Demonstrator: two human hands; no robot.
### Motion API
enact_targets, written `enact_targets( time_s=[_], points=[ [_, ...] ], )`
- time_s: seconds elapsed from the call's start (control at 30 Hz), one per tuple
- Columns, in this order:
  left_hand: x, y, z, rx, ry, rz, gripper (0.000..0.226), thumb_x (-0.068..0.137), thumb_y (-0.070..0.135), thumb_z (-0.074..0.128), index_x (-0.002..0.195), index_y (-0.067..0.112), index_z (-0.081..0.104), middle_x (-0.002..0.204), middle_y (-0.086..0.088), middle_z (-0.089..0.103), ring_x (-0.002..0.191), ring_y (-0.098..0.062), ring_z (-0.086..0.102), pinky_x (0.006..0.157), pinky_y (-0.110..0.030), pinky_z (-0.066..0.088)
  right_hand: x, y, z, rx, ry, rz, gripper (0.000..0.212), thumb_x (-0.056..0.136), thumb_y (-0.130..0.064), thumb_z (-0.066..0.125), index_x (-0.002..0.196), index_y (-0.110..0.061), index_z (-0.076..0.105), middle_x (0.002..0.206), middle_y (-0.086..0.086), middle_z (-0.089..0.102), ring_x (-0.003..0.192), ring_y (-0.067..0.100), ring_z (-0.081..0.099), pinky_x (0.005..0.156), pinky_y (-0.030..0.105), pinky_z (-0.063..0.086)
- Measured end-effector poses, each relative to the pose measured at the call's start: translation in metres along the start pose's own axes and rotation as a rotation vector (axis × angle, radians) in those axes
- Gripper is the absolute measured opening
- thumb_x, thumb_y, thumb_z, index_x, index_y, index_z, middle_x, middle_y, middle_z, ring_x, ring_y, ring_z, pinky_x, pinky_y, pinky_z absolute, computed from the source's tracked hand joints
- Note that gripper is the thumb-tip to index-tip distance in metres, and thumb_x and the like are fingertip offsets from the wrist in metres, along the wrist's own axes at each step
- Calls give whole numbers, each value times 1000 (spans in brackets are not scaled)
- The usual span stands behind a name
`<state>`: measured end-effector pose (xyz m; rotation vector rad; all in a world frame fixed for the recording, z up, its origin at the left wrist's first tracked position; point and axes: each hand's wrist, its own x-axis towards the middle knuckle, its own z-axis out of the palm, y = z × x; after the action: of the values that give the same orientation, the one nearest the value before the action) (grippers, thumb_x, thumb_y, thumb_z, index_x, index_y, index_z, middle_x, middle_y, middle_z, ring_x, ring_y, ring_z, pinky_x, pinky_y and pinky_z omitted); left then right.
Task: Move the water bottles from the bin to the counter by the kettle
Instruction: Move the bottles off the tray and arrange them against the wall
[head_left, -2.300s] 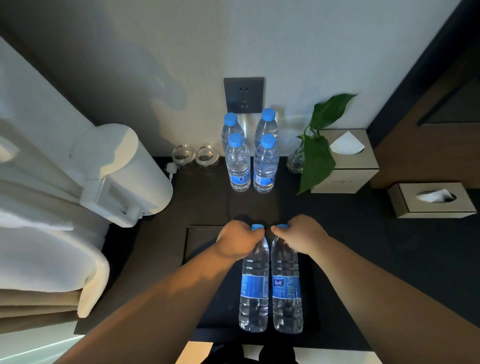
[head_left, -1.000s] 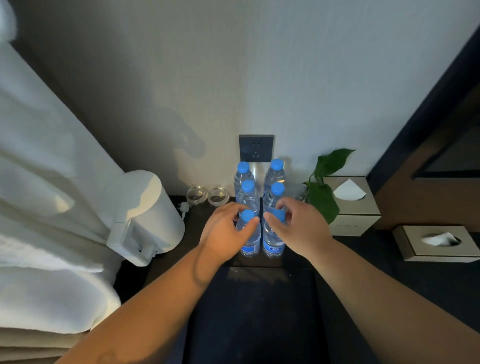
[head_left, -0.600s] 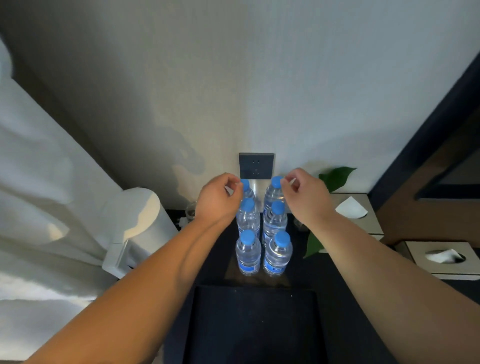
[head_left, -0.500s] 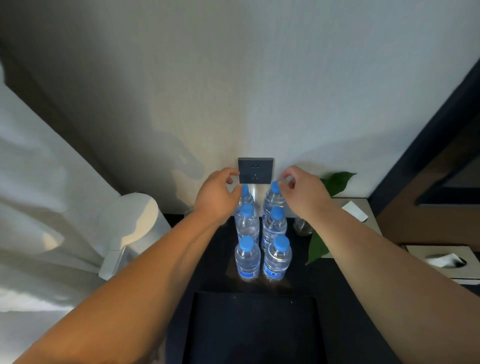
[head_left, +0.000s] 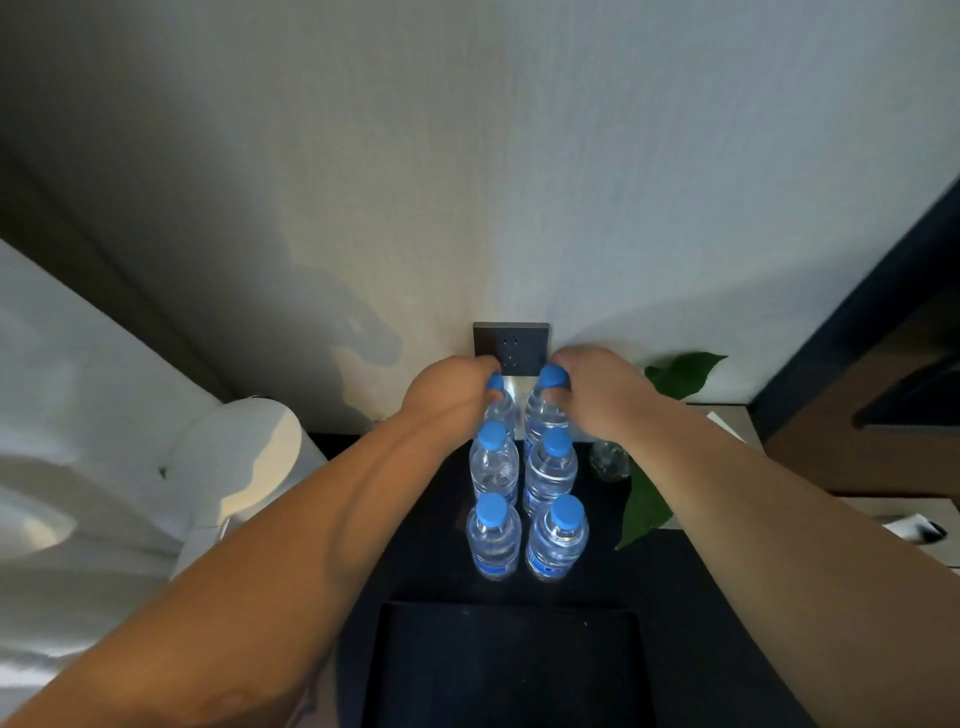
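Left hand (head_left: 452, 392) and right hand (head_left: 597, 395) closed on caps of rearmost water bottles (head_left: 540, 410), directly below wall socket (head_left: 511, 347). Risk: jostled rows toppling forward.

left hand (head_left: 451, 391) clenched, right hand (head_left: 597, 391) clenched, arms outstretched

Hotel room — kettle (head_left: 244, 457), bottled water (head_left: 493, 535), tissue box (head_left: 727, 423), folded towels (head_left: 62, 467)
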<state>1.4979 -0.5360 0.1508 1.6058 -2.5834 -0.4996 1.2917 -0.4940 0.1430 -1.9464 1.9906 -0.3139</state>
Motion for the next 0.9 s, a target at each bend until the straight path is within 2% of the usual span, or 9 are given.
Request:
enact_targets(
  time_s=[0.17, 0.4, 0.57, 0.77, 0.9],
  points=[
    [2, 2, 3, 50, 8, 42, 29, 101, 26, 58, 123, 6, 62, 115, -15, 64, 103, -33, 62, 86, -43, 52, -1, -7, -4, -41, 52, -49, 20, 96, -43, 64, 93, -24, 57, 90, -2, 61, 84, 21, 59, 69, 34, 44],
    [1, 8, -8, 64, 83, 92, 29, 102, 25, 58, 127, 11, 63, 117, -11, 63, 105, -29, 61, 81, -36, 45, -9, -8, -8, -60, 135, -50, 26, 96, -49, 63, 99, -23, 59, 96, -2, 63, 88, 22, 60, 72, 36, 50],
    [-4, 8, -12, 54, 126, 117, 32, 103, 27, 59, 132, 15, 61, 123, -9, 63, 107, -29, 62, 81, -36, 46, -12, -10, -18, -51, 178, -30, 33, 92, -52, 66, 97, -20, 64, 88, -1, 64, 81, 22, 61, 71, 40, 55],
    [-5, 9, -12, 32, 137, 116, 32, 102, 27, 61, 131, 14, 61, 123, -9, 63, 107, -28, 62, 83, -35, 46, -12, -12, -21, -86, 174, 27, 35, 89, -55, 68, 87, -21, 63, 80, -3, 61, 76, 20, 61, 62, 34, 49],
    [-6, 8, -11, 33, 155, 122, 31, 102, 28, 61, 130, 14, 61, 122, -8, 63, 105, -29, 62, 82, -35, 45, -14, -14, -20, -110, 184, 45, 37, 87, -60, 67, 84, -24, 61, 78, -6, 58, 76, 17, 60, 61, 32, 46]
  ],
)
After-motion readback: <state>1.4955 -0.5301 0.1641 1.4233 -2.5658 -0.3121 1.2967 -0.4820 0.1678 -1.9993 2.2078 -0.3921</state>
